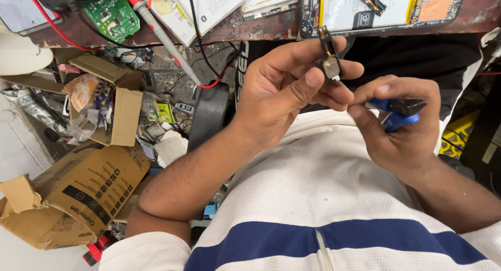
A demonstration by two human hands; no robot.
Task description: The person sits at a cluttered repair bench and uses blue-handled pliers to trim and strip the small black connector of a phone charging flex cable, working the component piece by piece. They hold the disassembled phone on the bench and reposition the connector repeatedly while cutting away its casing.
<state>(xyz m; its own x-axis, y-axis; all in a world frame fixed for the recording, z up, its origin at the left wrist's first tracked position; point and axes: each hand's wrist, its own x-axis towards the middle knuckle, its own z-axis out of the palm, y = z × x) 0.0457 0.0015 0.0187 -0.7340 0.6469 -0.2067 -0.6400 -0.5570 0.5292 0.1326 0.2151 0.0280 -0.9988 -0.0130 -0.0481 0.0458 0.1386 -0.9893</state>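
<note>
Landmark is the opened phone (376,10), back cover off, on the worn reddish bench edge (261,28).

Far left of the phone: crushed brown cardboard box (78,192) on the floor, smaller open carton (112,104) above it stuffed with crinkled plastic bags. Up on the bench left of the phone, a green printed circuit board (111,14) with red leads and a grey probe (167,41).

Just below the phone's left end, your left hand (284,91) pinches a small black module with a square metallic face (331,66) between thumb and fingertips, short gold flex tail pointing up toward the phone. Grip is narrow and firm; keep the thumb off the metal face and hold by the plastic edges.

Below the phone's right half, your right hand (402,125) is closed around small blue-handled pliers (399,112), dark tip pointing away from the module. Work it close over your lap, the white ribbed shirt catches drops.
</note>
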